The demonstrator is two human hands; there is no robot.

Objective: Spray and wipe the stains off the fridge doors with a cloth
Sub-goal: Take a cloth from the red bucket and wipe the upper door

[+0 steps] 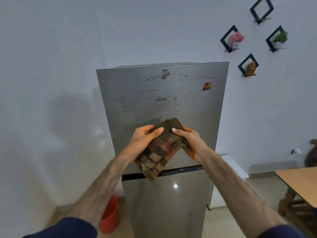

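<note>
A grey two-door fridge [197, 103] stands straight ahead against the wall. Its upper door carries brown streaks and drips [149, 91] across the top half, plus two stickers. The lower door [168, 203] shows a few small specks near its top. In front of the upper door I hold a folded brown and orange checked cloth [159, 152] with both hands. My left hand [145, 137] pinches its upper left edge, and my right hand [190, 141] grips the right side. The cloth's lower corner hangs over the gap between the doors. No spray bottle is in view.
A red bucket [110, 217] sits on the floor left of the fridge. A wooden table [298, 179] with turned legs juts in at the right. A white box [231, 167] stands behind the fridge's right side. Black diamond shelves [231, 39] hang on the wall.
</note>
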